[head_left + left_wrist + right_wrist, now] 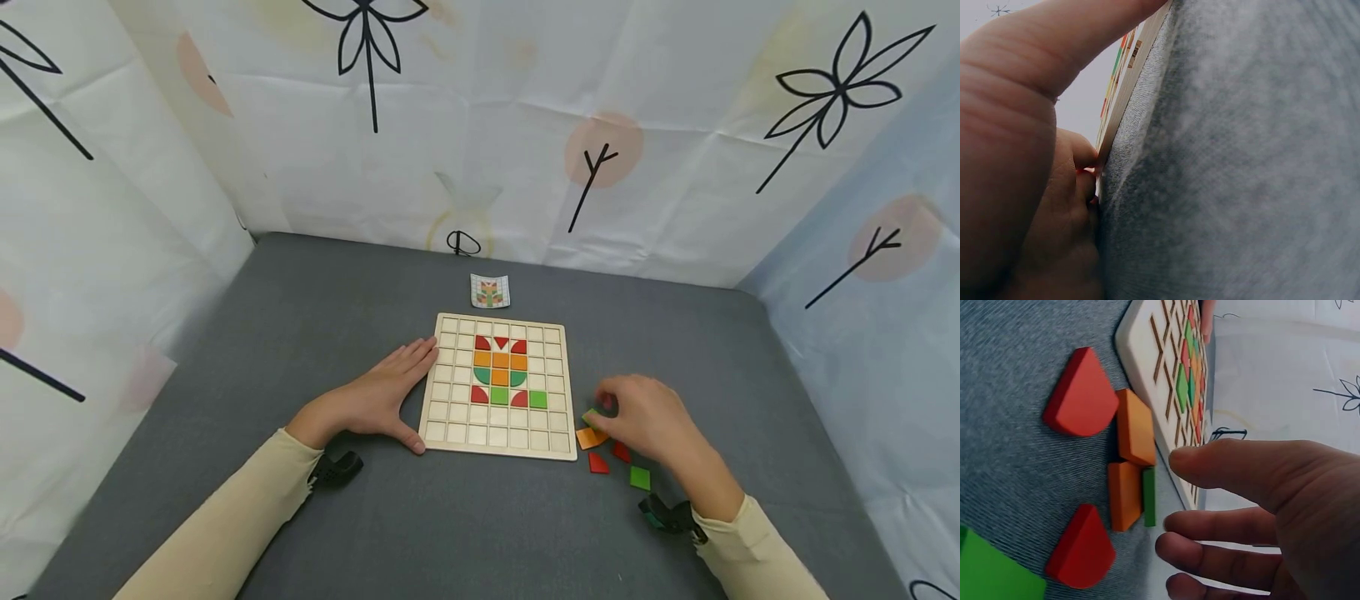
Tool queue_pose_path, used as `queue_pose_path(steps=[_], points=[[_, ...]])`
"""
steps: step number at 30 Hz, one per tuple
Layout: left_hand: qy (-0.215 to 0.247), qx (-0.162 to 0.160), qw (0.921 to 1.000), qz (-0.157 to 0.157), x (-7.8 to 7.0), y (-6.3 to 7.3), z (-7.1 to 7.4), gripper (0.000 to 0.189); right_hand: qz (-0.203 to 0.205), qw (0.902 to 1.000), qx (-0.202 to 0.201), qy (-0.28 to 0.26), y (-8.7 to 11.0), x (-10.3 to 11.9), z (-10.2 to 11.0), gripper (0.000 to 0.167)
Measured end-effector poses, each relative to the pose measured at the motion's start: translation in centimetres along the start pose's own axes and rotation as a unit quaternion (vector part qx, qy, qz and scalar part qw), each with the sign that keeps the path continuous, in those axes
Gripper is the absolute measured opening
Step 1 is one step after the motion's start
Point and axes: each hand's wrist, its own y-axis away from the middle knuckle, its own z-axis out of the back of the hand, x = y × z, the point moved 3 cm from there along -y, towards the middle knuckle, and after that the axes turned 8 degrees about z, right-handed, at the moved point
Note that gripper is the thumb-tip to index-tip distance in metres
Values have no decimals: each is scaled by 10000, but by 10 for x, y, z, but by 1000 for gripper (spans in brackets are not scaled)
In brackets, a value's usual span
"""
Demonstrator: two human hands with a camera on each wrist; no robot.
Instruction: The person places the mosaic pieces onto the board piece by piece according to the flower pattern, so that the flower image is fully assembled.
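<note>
Head view: board (457, 412) flat near the middle of the worktop (352, 525), with left hand (378, 398) at its left edge, fingers straight, thumb spread away towards the near corner. Probably only a brace on one side: under a knock from the right, could pivot or slide, and jolt small inlaid pieces such as the red triangle (501, 342) out of line. Right hand (648, 417) low over a loose group just beyond the opposite edge: near green tile (590, 416) by the fingertips, orange tiles (588, 438) close to the board, red tiles (598, 463) on the near side, outer green tile (640, 477) just beside the black device (665, 514) at the wrist. Possible snag: a brush of that device against the outer green tile during a low pull back. Past the far edge, card (490, 297) out of the way of both hands; behind it, printed curtain (510, 200).

Left wrist view: thumb large across the foreground, other fingers partly hidden near the board's edge. Cannot tell the pressure; with too light a touch, some risk of slipping. Board nearly edge-on, with only thin streaks of colour on top.

Right wrist view: thumb and fingers apart, nothing visible between the tips. Near green tile tight beside the orange tiles; cannot tell touching from a slight gap. Because of that crowding, a pinch could drag an orange one along or shove it into the board. Red tiles nearer the camera, likewise easy to scatter.
</note>
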Motion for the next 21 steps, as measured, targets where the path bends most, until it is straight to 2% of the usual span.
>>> queue_pose_path(steps=[21], points=[[-10, 19, 10000, 46, 0, -1, 0, 149, -38, 9998, 145, -103, -3, 1, -9, 14]])
